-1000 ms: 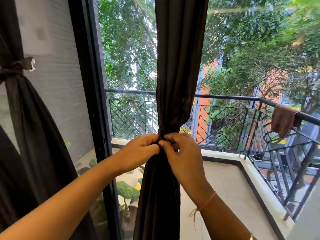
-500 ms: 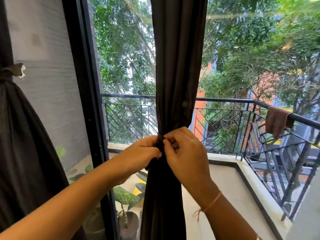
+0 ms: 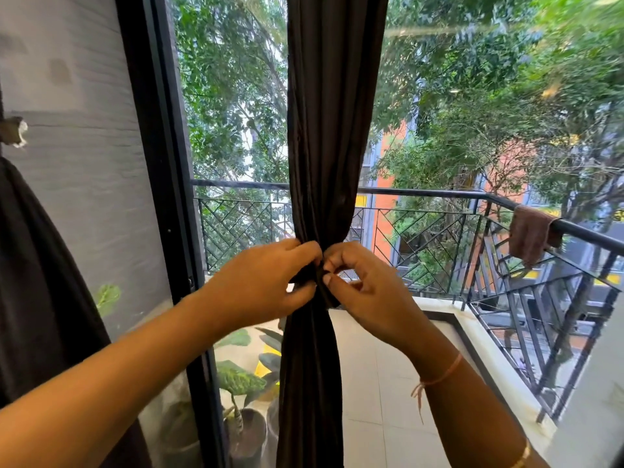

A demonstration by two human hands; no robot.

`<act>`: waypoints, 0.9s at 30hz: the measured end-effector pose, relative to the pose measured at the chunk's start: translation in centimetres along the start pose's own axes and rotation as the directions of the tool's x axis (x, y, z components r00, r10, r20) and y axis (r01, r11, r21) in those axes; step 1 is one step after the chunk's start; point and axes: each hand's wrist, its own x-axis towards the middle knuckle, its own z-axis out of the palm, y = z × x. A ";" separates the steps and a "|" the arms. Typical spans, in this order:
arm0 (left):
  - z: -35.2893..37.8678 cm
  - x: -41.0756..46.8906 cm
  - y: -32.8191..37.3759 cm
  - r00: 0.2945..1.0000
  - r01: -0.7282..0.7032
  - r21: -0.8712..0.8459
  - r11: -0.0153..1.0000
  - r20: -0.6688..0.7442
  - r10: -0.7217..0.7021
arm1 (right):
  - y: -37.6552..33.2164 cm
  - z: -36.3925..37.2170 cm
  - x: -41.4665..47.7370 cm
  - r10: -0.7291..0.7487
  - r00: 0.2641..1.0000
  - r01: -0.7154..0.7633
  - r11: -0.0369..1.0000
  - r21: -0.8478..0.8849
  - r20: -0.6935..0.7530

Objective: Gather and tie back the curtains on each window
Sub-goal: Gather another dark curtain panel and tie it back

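Observation:
A dark brown curtain point(image 3: 332, 130) hangs down the middle of the window, bunched into a narrow waist at mid height. My left hand point(image 3: 260, 282) grips the dark tie band point(image 3: 320, 285) at that waist from the left. My right hand point(image 3: 368, 292) pinches the same band from the right with thumb and fingers. A second dark curtain point(image 3: 37, 282) hangs at the far left, gathered by a tie point(image 3: 13, 130) at its top.
A black window frame point(image 3: 162, 197) stands left of the curtain. Behind the glass are a tiled balcony, potted plants point(image 3: 243, 400), a black railing point(image 3: 439, 194) with a brown cloth point(image 3: 531, 233) draped on it, trees and buildings.
The view has shifted right and closer, so the left curtain has slid toward the edge. Both hands stay at the curtain's waist, and the right fingers have loosened and spread slightly.

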 end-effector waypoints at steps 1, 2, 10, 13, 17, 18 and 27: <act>-0.3 0.3 -0.2 1.000 -0.002 0.027 1.000 0.025 0.001 | 0.0 0.2 -0.1 -0.027 1.000 0.027 1.000 -0.013 0.005; -0.5 0.7 -0.4 0.998 0.000 0.060 0.998 0.059 -0.004 | 0.1 0.4 -0.1 -0.052 0.999 0.052 0.998 -0.028 0.001; -3.1 3.1 -1.6 0.750 0.531 -0.367 0.764 0.623 -0.222 | 0.9 2.2 -0.4 -0.153 0.986 0.131 0.958 -0.256 -0.065; -2.6 2.6 -1.9 0.789 0.476 -0.387 0.790 0.585 -0.189 | 1.1 2.3 -0.4 -0.133 0.991 0.125 0.959 -0.253 -0.016; -1.5 1.6 -1.5 0.868 0.451 -0.470 0.759 0.428 -0.251 | 1.2 1.0 0.0 -0.125 0.988 0.145 0.951 -0.272 0.092; -1.1 1.4 -1.5 0.879 0.450 -0.465 0.763 0.382 -0.286 | 1.0 0.8 0.2 -0.102 0.989 0.126 0.959 -0.253 0.104; 0.7 -1.3 -0.2 0.936 -0.153 0.289 0.945 -0.265 0.233 | -0.2 -0.9 2.6 0.034 0.970 0.060 0.926 -0.372 0.240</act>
